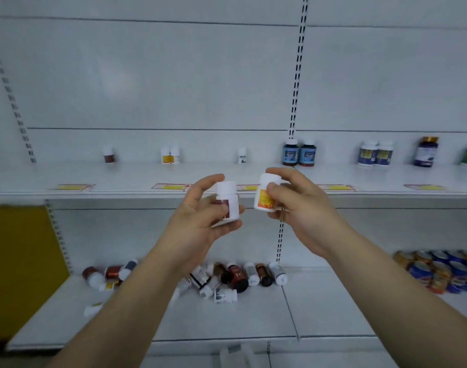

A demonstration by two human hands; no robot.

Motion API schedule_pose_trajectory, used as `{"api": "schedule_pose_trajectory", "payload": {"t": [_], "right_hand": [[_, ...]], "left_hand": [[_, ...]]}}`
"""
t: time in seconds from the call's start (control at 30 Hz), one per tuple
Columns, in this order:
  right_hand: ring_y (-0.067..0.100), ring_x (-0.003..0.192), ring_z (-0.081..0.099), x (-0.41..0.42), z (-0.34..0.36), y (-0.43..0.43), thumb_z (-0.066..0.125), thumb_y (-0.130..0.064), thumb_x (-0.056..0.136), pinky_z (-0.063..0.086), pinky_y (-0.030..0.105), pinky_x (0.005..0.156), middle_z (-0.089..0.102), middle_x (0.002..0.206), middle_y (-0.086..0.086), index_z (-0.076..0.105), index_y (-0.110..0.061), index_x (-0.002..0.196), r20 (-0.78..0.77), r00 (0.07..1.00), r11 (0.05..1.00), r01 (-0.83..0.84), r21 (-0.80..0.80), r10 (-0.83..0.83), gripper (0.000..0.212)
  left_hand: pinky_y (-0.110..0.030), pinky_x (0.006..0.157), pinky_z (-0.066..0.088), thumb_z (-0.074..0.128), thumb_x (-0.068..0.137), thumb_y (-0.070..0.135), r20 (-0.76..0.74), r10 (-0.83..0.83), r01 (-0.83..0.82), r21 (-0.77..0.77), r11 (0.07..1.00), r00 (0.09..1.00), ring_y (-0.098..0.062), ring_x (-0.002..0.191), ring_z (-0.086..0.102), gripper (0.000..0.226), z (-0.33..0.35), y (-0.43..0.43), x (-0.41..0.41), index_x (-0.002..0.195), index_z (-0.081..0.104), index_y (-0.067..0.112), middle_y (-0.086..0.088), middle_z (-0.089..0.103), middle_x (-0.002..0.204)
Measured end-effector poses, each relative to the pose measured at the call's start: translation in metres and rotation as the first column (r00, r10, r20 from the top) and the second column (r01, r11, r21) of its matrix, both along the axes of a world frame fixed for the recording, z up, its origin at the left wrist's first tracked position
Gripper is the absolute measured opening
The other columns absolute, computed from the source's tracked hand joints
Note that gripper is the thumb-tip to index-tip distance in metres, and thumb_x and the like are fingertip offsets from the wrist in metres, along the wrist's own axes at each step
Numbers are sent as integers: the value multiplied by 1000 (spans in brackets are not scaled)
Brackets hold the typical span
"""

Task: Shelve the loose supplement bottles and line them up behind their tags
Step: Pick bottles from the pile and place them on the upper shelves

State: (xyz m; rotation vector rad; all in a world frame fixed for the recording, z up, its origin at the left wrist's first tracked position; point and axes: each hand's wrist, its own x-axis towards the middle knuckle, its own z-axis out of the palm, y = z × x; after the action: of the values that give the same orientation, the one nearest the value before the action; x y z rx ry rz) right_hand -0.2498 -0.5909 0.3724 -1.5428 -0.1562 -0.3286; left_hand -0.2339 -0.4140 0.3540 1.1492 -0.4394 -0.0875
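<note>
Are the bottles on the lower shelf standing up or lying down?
Lying down: the loose bottles sprawl on their sides across the lower shelf.

1. Light: even, cool and diffuse; the white back panel [147, 75] reads blue-grey.
2. Shadows: soft and faint; a dimmer band lies under the upper shelf [107, 193].
3. Sharpness: the left hand [197, 224] with the red bottle [228, 201] and the right hand [304, 208] with the orange bottle [264, 199] are clearest; label text stays unreadable.
4. Blur: the tags [73, 187] and cans [444, 269] smear.
5. Distortion: the left upright [12, 96] curves at the frame edge.
</note>
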Motion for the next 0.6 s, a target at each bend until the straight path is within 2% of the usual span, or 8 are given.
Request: {"api": "schedule_pose_trajectory", "payload": {"t": [0.13, 0.2, 0.27, 0.33, 0.4, 0.5, 0.6], "right_hand": [[21, 84, 63, 55, 5, 32, 62, -16, 91, 53, 32, 73, 60, 108, 11, 59, -33, 102, 5, 999, 991, -39, -132, 40, 21], [22, 85, 62, 89, 10, 52, 62, -18, 90, 56, 39, 82, 59, 105, 8, 58, -31, 110, 5, 999, 979, -39, -198, 41, 24], [21, 82, 61, 124, 15, 73, 61, -18, 91, 54, 40, 87, 57, 98, 2, 55, -23, 122, 7, 1000, 969, -17, -248, 19, 33], [22, 82, 61, 161, 19, 93, 60, -16, 91, 54, 39, 89, 55, 96, 0, 52, -20, 128, -8, 1000, 957, 6, -290, -8, 38], [24, 86, 62, 200, 18, 112, 61, -16, 90, 54, 41, 91, 56, 97, 1, 52, -20, 127, -46, 999, 941, 4, -337, -21, 37], [21, 94, 61, 253, 9, 131, 64, -17, 88, 52, 39, 92, 59, 104, 2, 53, -21, 122, -99, 994, 894, 2, -447, -52, 36], [20, 99, 57, 294, 6, 143, 65, -20, 87, 47, 29, 85, 57, 114, 2, 52, -20, 124, -114, 988, 799, 13, -601, -102, 39]], "left_hand": [[-32, 84, 55, 54, 85, -11, 169, 219, -260, 283, 923, 961, -24, 88, 65, 44, 9, 45, 41, 101, 53, 29, -12, 64, 106], [-33, 85, 53, 58, 84, -8, 240, 267, -345, 395, 851, 933, -22, 90, 66, 43, 14, 71, 69, 100, 50, 31, -5, 63, 107], [-30, 77, 52, 61, 83, -5, 301, 287, -405, 477, 780, 909, -14, 85, 66, 43, 19, 98, 103, 99, 49, 33, 2, 62, 104], [-24, 64, 45, 61, 83, -2, 347, 283, -438, 549, 712, 894, -7, 80, 63, 43, 25, 122, 140, 99, 48, 35, 5, 59, 101], [-20, 58, 40, 63, 83, 0, 371, 272, -454, 610, 649, 888, -7, 79, 59, 43, 30, 142, 176, 105, 47, 34, 7, 54, 98], [-12, 62, 40, 66, 83, 4, 398, 218, -449, 701, 554, 891, -12, 81, 58, 50, 29, 163, 224, 114, 45, 36, 8, 51, 97], [-19, 68, 45, 69, 79, 8, 396, 177, -431, 770, 470, 901, -18, 82, 61, 44, 22, 176, 260, 108, 48, 35, 2, 57, 100]]}}
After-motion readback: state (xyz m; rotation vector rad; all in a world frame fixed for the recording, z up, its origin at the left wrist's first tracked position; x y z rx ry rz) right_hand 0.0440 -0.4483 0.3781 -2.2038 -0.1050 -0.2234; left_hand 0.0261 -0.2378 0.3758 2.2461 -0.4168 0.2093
